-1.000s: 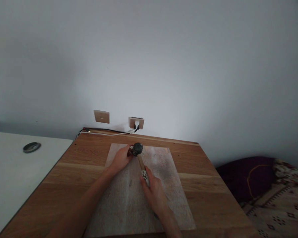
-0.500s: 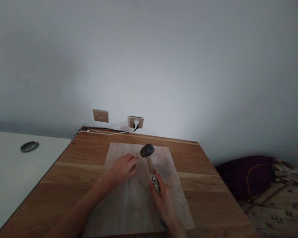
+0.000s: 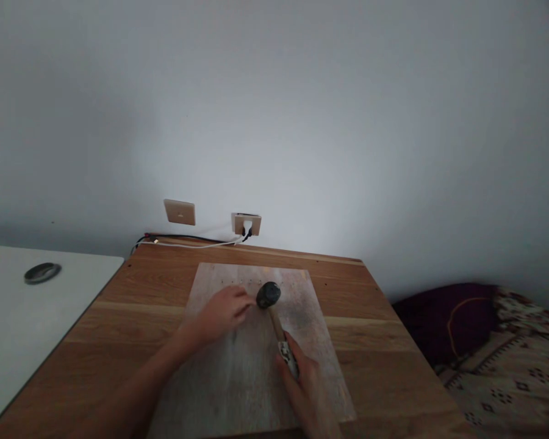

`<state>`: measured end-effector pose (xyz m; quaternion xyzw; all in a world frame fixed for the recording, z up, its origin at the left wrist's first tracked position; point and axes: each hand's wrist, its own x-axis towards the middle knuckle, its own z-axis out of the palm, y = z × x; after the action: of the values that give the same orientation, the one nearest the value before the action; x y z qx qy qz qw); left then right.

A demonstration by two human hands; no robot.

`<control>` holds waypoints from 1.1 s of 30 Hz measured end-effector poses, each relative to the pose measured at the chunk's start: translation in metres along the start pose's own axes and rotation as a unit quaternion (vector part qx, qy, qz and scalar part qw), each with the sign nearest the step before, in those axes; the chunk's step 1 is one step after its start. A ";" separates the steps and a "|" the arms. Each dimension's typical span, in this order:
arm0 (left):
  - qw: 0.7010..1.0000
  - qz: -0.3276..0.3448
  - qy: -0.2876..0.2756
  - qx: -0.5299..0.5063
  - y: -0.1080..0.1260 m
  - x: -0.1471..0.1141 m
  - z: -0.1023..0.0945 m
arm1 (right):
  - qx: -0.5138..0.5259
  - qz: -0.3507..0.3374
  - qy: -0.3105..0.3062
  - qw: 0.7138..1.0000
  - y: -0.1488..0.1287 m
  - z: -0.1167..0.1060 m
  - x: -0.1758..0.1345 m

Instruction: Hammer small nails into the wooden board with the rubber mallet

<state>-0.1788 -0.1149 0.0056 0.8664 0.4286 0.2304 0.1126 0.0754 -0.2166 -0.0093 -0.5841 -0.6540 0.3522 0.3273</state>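
Observation:
My right hand is wrapped round the wooden handle of a rubber mallet, near its worn, patterned grip. The mallet's dark head is over the upper middle of a pale, scuffed board. Just left of the head, my left hand is low over the board with thumb and forefinger pinched together. Whatever sits between those fingertips is too small and blurred to make out. A row of tiny dark points, perhaps nails, runs across the board beyond that hand.
The board lies on a brown wooden table against a wall. A socket with a white plug and cables are at the back edge. On the left, a white table bears a round grey ring. Purple and patterned cloth lies at right.
The mallet head has come down and nearer to my left fingertips. A small thing lying mid-board earlier no longer shows there. The view has shifted slightly right.

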 end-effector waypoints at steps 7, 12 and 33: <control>0.973 -0.177 0.097 -0.111 -0.062 0.015 -0.002 | 0.012 -0.007 -0.033 0.999 -0.015 0.007 0.007; 0.976 -0.182 0.090 -0.079 -0.062 0.014 0.002 | 0.011 0.002 -0.039 0.999 -0.019 0.011 0.012; 0.993 0.069 -0.080 0.044 -0.006 -0.041 -0.012 | -0.033 -0.053 -0.030 0.998 -0.027 0.031 0.042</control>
<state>-0.2104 -0.1434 0.0013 0.9137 0.3669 0.1487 0.0916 0.0303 -0.1791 -0.0027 -0.5482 -0.7048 0.3297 0.3066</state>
